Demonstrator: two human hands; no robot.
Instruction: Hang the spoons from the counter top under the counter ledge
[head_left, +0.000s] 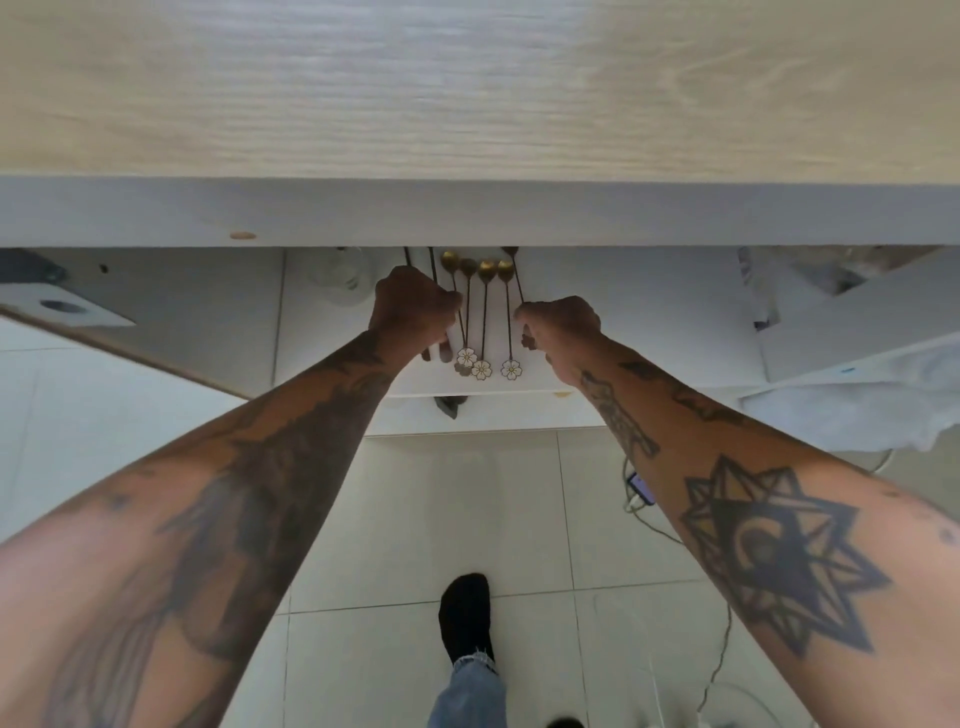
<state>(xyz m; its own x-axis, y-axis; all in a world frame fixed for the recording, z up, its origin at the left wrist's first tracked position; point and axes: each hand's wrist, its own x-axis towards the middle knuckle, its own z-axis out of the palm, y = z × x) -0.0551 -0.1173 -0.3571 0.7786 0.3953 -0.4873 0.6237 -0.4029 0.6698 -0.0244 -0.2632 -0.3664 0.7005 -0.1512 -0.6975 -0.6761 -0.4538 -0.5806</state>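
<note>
While several spoons (484, 317) already hang in a row under the ledge (467, 213), you are mid-hanging with both hands up there. Your left hand (413, 306) is fisted around a stem at the row's left; your right hand (563, 327) pinches the rightmost spoon's stem. I judge the next move is settling that spoon on its hook, hidden behind the ledge, then letting go gently.

A pale, matt wood grain is shown on the counter top (467, 88). Below its ledge, glossy brass-toned metal spoons (485, 312) with enamelled flower ends are seen; beneath, smooth glossy floor tiles (467, 493).
</note>
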